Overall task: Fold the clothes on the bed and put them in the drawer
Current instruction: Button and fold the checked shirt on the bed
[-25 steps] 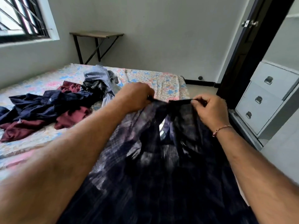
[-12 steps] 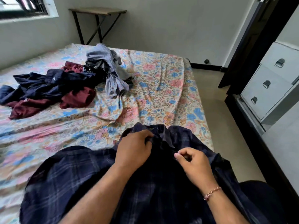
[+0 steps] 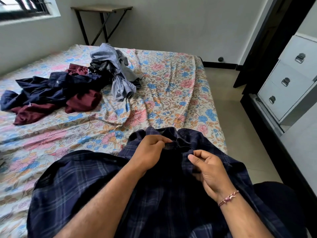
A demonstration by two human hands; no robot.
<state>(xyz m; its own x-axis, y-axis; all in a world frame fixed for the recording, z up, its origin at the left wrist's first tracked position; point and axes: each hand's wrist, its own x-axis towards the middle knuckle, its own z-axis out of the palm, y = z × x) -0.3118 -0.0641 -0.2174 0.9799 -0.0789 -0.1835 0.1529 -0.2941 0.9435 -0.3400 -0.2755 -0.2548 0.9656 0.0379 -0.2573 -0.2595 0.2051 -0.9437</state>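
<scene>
A dark blue plaid shirt (image 3: 75, 182) lies spread on the near part of the flowered bed (image 3: 154, 93), collar pointing away from me. My left hand (image 3: 151, 152) pinches the cloth just below the collar. My right hand (image 3: 207, 169) is a little to the right and nearer, fingers curled, thumb and forefinger close together at the shirt's front edge. Whether it holds cloth is unclear. A white drawer unit (image 3: 281, 93) with three metal handles stands to the right of the bed, all drawers shut.
A heap of unfolded clothes sits at the far left of the bed: navy pieces (image 3: 51, 88), maroon pieces (image 3: 82, 102) and a grey-blue shirt (image 3: 118, 78). A small folding table (image 3: 101, 9) stands at the back wall. A dark door frame (image 3: 267, 40) rises beside the drawers.
The plaid shirt was held up in front of me and has come down flat onto the bed. Both hands stay at its collar; the right hand has shifted slightly nearer.
</scene>
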